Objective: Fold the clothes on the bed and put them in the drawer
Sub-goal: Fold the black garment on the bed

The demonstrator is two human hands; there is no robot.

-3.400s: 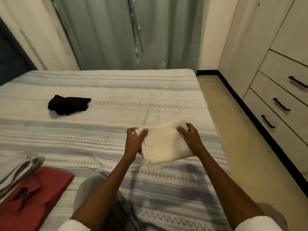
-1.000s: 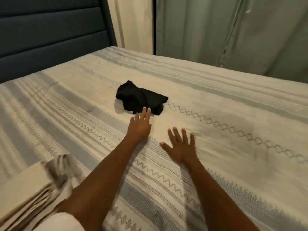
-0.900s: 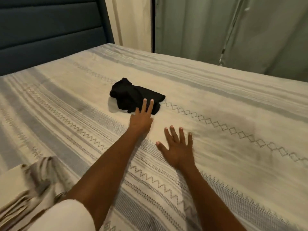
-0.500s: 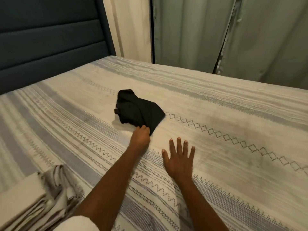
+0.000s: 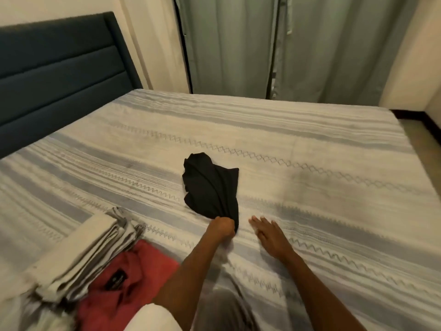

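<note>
— Left hand (image 5: 222, 227)?
— Clenched on the near corner of the black garment (image 5: 211, 185), bunched cloth fanning away beyond the knuckles on the striped bed (image 5: 334, 187).
— Right hand (image 5: 269, 235)?
— Released, fingers straight, flat on the cover just right of that fist (not touching the cloth).
— Left of the forearm?
— Folded striped pile (image 5: 78, 254) over a red shirt (image 5: 124, 278).
</note>
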